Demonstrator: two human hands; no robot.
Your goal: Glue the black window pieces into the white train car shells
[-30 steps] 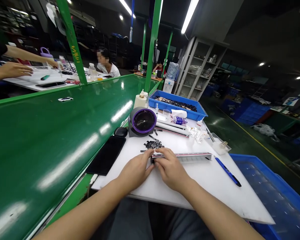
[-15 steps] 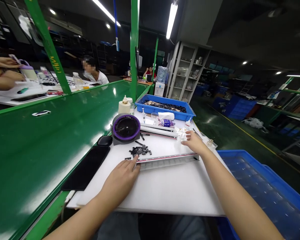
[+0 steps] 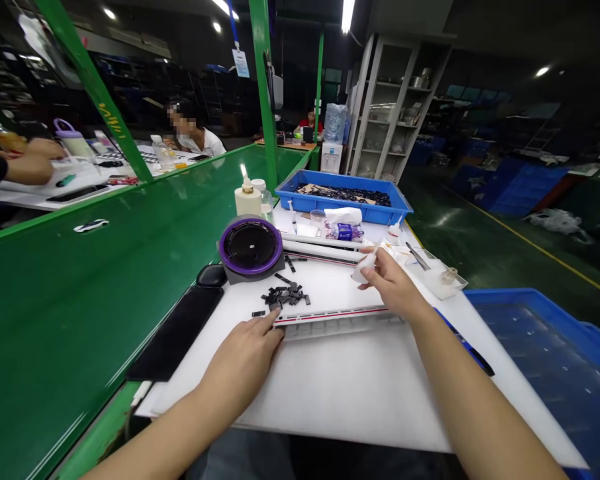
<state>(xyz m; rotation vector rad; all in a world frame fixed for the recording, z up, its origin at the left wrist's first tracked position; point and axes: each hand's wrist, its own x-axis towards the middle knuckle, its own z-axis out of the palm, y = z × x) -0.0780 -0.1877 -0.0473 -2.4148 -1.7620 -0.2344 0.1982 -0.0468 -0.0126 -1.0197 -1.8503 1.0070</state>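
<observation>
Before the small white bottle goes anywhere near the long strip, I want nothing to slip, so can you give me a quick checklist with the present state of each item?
1. Left hand steadies the long strip at its left end: ok, fingertips rest on it.
2. Right hand has the small white bottle gripped: ok, fingers closed round it.
3. Bottle cap off: cannot tell, the tip is too small to see.
4. Bottle over the strip: not ok, it is held behind the strip.
5. Pile of small black parts clear of the strip: ok, they lie just behind its left end.
6. Blue pen out of the way: ok, it lies right of the forearm.
</observation>
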